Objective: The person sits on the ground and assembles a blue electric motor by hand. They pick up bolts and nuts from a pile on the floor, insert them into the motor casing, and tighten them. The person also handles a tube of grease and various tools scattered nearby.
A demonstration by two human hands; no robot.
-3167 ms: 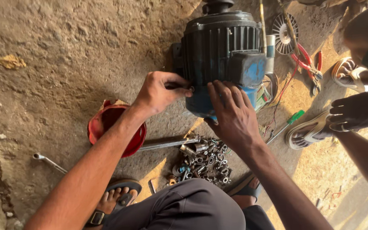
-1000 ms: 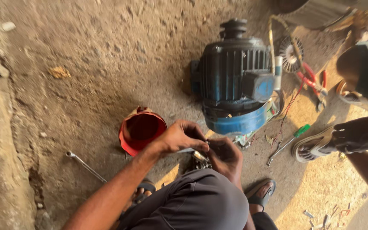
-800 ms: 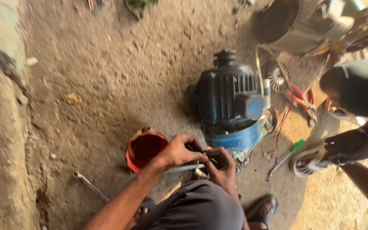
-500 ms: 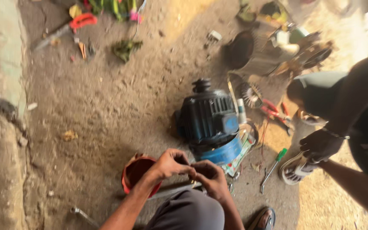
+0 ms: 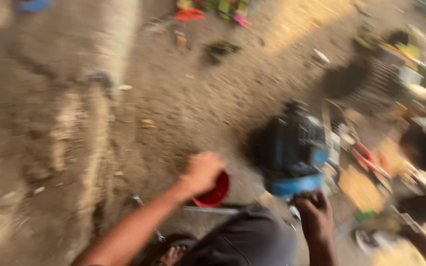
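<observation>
On the dirt floor (image 5: pixel 183 113) the view has swung up and blurred, and both hands, close together half a second ago, have parted. The left hand (image 5: pixel 202 171) hangs loosely curled over the red bowl (image 5: pixel 216 193), holding nothing I can make out. The right hand (image 5: pixel 315 213) is closed — on what, I cannot tell — just below the dark motor (image 5: pixel 288 148), near its blue end.

place: open-air repair workshop — dirt floor (image 5: pixel 183 113) | electric motor (image 5: pixel 289 148) | scattered tools (image 5: pixel 371 160)
</observation>
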